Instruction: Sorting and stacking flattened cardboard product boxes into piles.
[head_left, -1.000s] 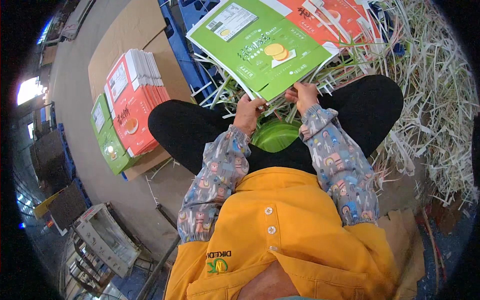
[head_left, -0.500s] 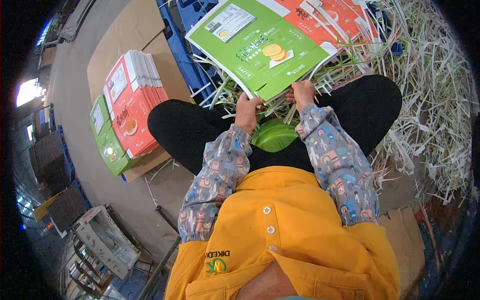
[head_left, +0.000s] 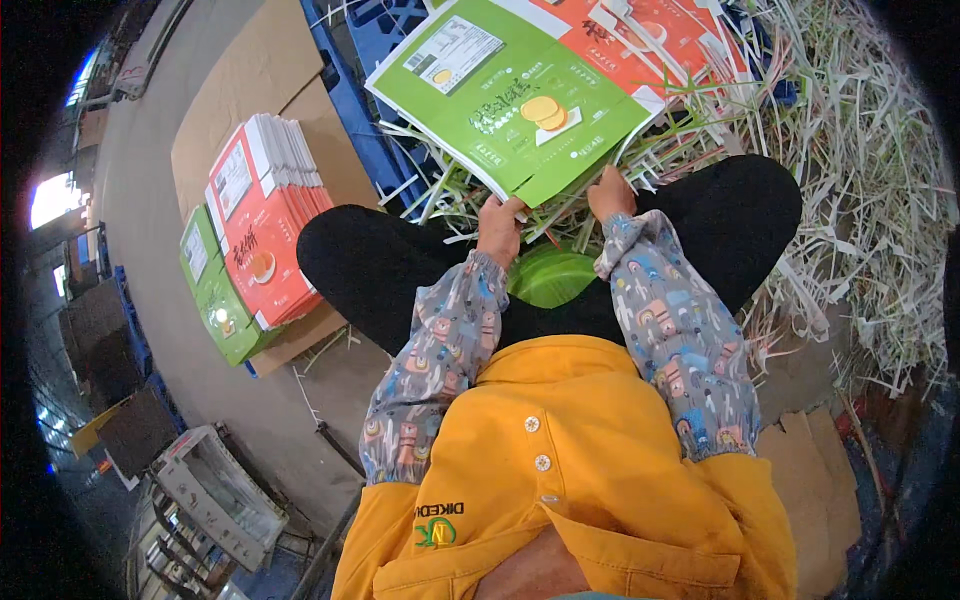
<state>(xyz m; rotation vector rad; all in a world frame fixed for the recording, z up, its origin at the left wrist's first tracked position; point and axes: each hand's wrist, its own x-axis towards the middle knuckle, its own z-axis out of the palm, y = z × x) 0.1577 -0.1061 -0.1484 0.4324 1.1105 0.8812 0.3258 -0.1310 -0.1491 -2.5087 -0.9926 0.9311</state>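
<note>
A flat green printed carton sheet [head_left: 560,165], with a picture of yellow round biscuits on it, lies in front of my knees on top of an orange one [head_left: 640,40]. At its near corner my left hand [head_left: 500,230] is closed, thumb and fingers pinching the edge. Just off the near edge, further right, my right hand [head_left: 611,195] is curled closed; what its fingers hold, if anything, is hidden. Below the hands, between my crossed legs, sits a green round plastic stool or basin [head_left: 552,278], partly covered.
Shredded paper-like strips [head_left: 840,190] heap up on the right and under the sheets. To the left, stacked orange cartons [head_left: 262,235] and green cartons [head_left: 212,285] rest on brown cardboard [head_left: 240,90]. A blue pallet [head_left: 385,40] shows behind. A whitish crate [head_left: 225,495] stands lower left.
My right hand has shifted slightly right and down, drawing back from the sheet's near edge. My left hand has moved slightly down and right, still at the corner.
</note>
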